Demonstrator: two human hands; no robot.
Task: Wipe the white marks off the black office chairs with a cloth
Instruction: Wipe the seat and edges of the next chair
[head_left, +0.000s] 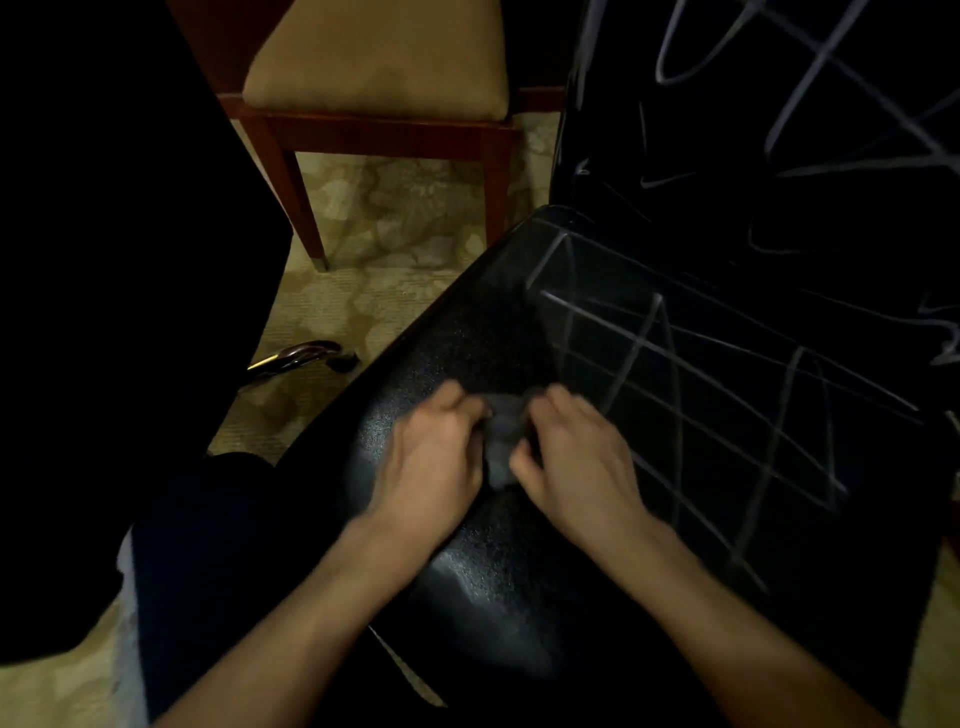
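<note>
Hands bunching a grey cloth on the black office chair seat.

Both bare forearms reach forward over the seat's near edge; the left hand (434, 457) and right hand (576, 457), fingers curled, pinch one small grey cloth (503, 441) between them near the seat's middle. White marks (675, 374) criss-cross the far right half of the black office chair seat (467, 587) and its backrest (779, 130). One wooden chair (374, 78) with a tan cushion stands beyond the seat's far left corner.
</note>
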